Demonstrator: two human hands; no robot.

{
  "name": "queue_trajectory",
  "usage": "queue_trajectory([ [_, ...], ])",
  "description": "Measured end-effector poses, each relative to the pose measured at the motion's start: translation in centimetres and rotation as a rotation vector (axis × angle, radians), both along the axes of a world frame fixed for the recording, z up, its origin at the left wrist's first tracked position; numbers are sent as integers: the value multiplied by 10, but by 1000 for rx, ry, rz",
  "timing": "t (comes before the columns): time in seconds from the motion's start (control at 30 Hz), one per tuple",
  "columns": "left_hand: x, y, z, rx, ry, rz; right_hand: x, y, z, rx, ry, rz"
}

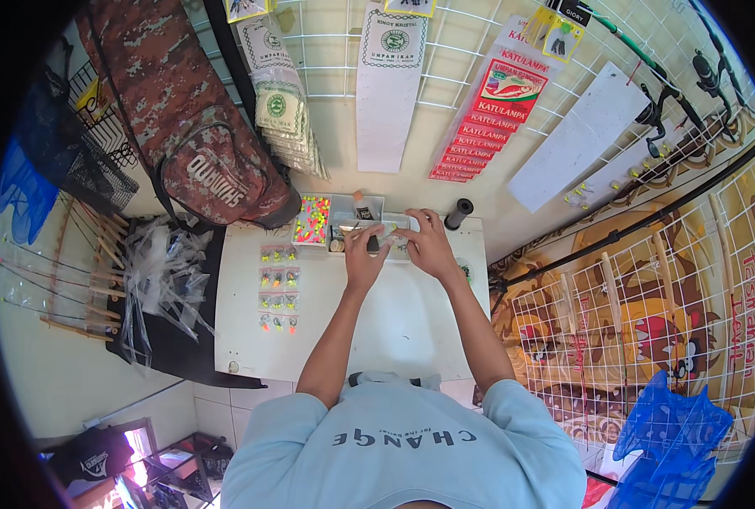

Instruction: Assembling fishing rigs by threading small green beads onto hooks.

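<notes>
My left hand [365, 259] and my right hand [430, 248] meet above a white divided box [379, 204] at the table's far edge. Closed fingertips of both hands pinch a small clear plastic bag [390, 229], with a hint of yellow-green in it; fingers partly hide it. Under the left fingers a dark piece shows, too small to name. One box compartment holds many bright pink, yellow and orange bits [312, 219]. A small bottle [362, 205] stands in another. Left of my arms, small clear bags [278, 278] with colourful pieces lie in rows.
A dark cylinder [459, 214] stands at the white table's [394, 331] far right corner. Clear plastic wrappers [165, 276] heap over a black cloth on the left. A camouflage bag [199, 144], packet strips [492, 119] and fishing rods [657, 110] hang around the table.
</notes>
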State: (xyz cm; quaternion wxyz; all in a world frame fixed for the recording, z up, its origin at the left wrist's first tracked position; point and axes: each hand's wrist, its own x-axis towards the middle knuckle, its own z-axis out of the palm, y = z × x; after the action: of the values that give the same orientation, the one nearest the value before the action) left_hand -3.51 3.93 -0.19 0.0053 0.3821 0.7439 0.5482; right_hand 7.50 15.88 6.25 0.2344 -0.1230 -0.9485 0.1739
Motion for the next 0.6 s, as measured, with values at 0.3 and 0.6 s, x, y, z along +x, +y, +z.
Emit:
queue_trajectory([
  [0.3, -1, -2, 5, -48, 101, -25, -3, 3, -1, -66, -22, 26],
  [0.6, 1, 3, 0, -10, 107, -70, -1, 4, -17, -138, -52, 19],
])
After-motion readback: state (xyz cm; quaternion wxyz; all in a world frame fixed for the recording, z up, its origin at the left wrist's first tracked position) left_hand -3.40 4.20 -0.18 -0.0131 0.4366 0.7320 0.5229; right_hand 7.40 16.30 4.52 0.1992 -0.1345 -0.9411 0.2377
